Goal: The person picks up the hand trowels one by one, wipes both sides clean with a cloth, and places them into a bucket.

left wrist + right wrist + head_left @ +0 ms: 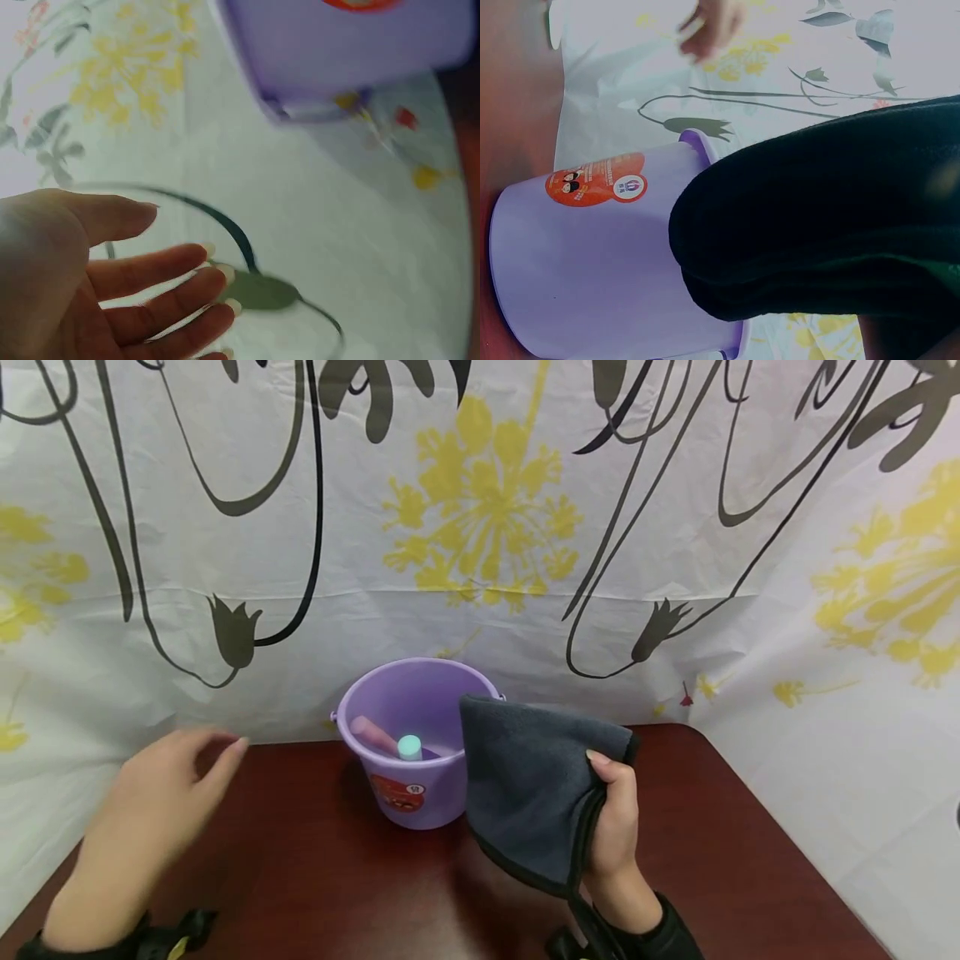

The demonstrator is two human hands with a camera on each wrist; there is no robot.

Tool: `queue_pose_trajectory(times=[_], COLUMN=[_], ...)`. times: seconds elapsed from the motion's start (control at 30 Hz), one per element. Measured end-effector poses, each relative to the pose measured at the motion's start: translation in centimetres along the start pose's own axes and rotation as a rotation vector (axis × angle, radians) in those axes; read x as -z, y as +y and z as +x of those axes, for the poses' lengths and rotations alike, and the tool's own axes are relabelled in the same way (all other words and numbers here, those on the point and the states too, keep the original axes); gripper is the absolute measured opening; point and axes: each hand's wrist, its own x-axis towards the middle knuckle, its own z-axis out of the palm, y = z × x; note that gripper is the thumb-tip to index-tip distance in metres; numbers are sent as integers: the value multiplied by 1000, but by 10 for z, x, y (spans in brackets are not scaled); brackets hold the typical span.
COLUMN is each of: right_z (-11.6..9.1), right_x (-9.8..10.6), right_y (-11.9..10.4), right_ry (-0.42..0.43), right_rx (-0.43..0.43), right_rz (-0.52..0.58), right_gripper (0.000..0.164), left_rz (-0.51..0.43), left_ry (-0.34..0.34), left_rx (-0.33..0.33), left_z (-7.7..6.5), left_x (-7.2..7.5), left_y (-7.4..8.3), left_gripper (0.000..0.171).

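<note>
Grey, folded cloth [532, 785] is pinched in the right grip [617, 827], held above the counter [300, 860]; it should handle light, soft and floppy, best held by its dark-bound edge. Fingers relaxed, the empty left grip [168, 789] hovers near the counter's left edge. A purple bucket [450, 785] stands near the far edge.

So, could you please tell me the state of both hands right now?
Left hand: open, holding nothing.
Right hand: closed, holding the gray cloth.
</note>
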Motion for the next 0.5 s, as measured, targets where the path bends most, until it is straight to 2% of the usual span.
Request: queue_pose_trajectory(times=[0.17,0.33,0.4,0.5], right_z=[-1,0,0,-1], right_x=[1,1,1,0], right_y=[-2,-4,-5,-6], right_ry=[55,96,118,146], right_rx=[-10,-12,-28,-49], right_rz=[-2,-5,-23,-46], right_gripper=[40,38,36,34], left_rz=[74,149,187,249], left_ry=[-104,-219,-291,-400], left_rx=[116,220,293,444], left_z=[-25,-55,-65,-75], left_x=[-3,-15,-19,-27], left_y=[-44,-80,-92,-105], left_gripper=[45,62,70,77])
